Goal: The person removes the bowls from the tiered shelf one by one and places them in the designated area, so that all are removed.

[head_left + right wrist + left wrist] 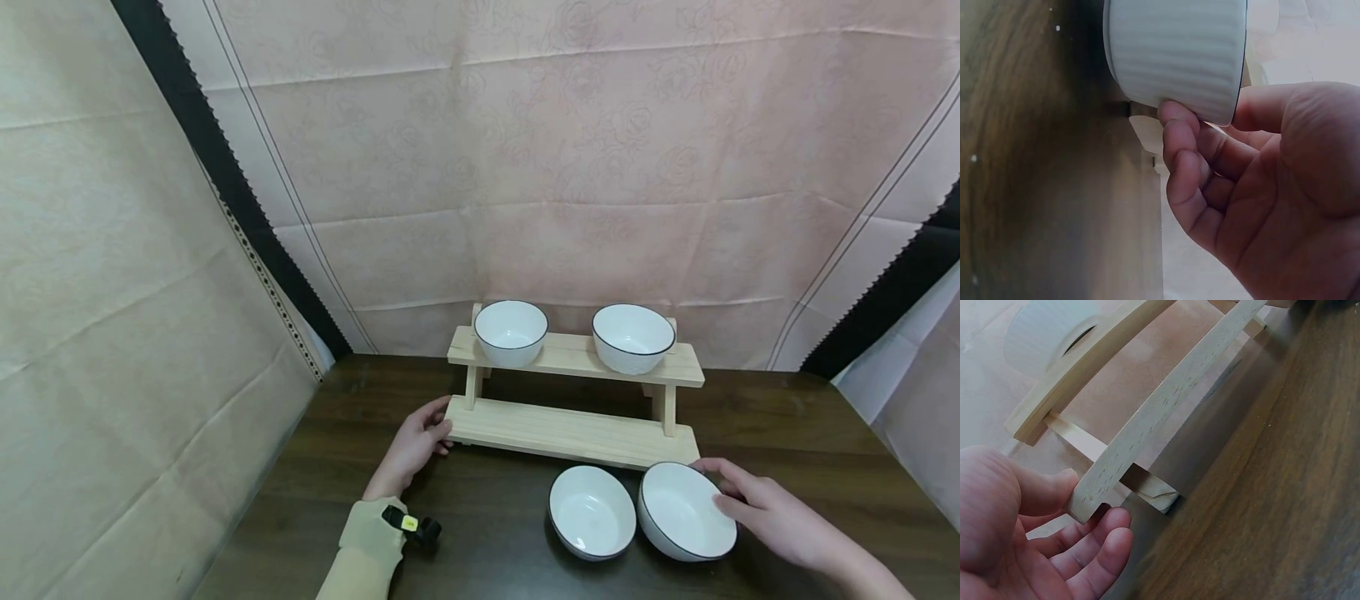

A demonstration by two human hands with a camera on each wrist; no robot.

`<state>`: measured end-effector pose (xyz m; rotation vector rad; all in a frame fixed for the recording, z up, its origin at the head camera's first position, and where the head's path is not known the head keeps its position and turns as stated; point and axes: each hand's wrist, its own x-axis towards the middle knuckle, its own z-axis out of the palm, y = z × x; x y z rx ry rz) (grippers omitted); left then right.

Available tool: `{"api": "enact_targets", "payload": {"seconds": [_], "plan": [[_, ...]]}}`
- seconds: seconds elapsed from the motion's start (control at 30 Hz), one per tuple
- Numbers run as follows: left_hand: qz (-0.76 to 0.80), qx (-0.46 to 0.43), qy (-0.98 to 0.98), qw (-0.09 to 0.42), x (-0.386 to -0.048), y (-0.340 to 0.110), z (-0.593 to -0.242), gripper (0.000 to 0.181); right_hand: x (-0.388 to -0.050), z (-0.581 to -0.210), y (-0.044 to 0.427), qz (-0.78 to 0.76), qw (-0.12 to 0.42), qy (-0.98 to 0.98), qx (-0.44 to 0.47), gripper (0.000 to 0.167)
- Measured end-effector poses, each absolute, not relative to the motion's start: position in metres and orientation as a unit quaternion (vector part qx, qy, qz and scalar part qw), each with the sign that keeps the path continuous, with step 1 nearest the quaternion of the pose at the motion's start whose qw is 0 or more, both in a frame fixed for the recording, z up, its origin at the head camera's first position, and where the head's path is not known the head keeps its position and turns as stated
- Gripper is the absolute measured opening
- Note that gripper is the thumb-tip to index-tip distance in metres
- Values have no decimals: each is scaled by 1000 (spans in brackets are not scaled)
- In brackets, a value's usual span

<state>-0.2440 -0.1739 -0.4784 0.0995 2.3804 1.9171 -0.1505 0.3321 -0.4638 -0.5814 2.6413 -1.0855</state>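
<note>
The left fingers (1113, 547) grip the stand (570, 429) by its end nearest them, a hold that should stop it sliding. The right fingers (1184, 175) pinch the bowl (688, 512), directly before them, at rim and wall; whether its base is off the tabletop (502, 517) is hard to tell. Best to hold it level, clear of the second bowl (592, 512) just beyond, and pinch firmly.

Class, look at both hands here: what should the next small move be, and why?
Probably the right hand should bring its bowl onto the lower shelf: it grips that bowl, the upper shelf carries two bowls while the lower holds none, and the left hand grips the lower shelf's left end.
</note>
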Motion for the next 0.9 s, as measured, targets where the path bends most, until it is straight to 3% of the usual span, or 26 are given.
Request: {"api": "enact_targets", "payload": {"seconds": [0.23, 0.9], "plan": [[626, 24, 778, 41, -262, -180, -508, 47, -153, -467, 333, -354, 128, 908, -184, 43], [629, 30, 776, 44, -262, -181, -508, 47, -156, -465, 330, -348, 170, 909, -155, 49]]}}
